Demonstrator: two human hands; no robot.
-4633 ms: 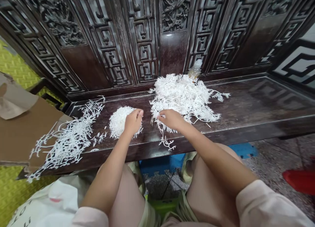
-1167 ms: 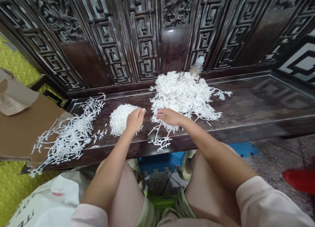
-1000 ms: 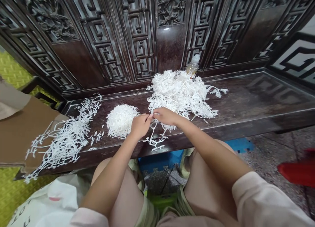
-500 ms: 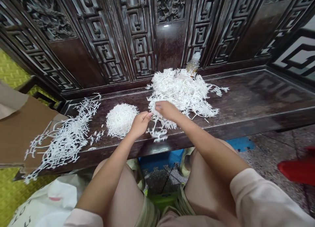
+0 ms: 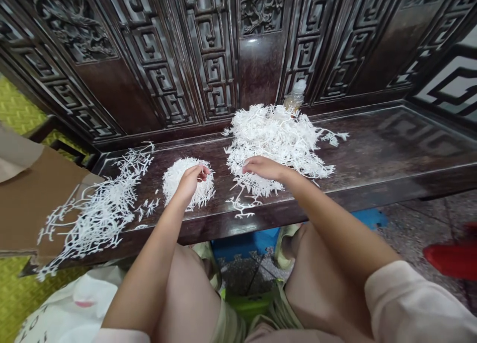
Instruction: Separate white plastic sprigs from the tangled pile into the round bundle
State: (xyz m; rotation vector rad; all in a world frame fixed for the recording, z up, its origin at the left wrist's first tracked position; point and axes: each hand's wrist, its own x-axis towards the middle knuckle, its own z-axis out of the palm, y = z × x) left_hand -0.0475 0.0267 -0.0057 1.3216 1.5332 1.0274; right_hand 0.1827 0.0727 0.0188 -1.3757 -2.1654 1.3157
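Observation:
My left hand hovers over the round pile of small white pieces, its fingers loosely bent and apart, with nothing visible in them. My right hand is closed at the front of the large heap of white branched plastic sprigs. From beneath its fingers hangs a white branched sprue, spread over the bench's front edge; the grip itself is partly hidden. On the left lies a tangle of bare white sprues, with a few loose bits beside it.
The dark wooden bench has a carved back. A clear bottle stands behind the large heap. Cardboard lies at the left end, near a white bag. Something red is on the floor at right.
My left hand has left the sprue and moved left over the round pile, its fingers loosening. My right hand has shifted slightly right, and the sprue hangs stiller.

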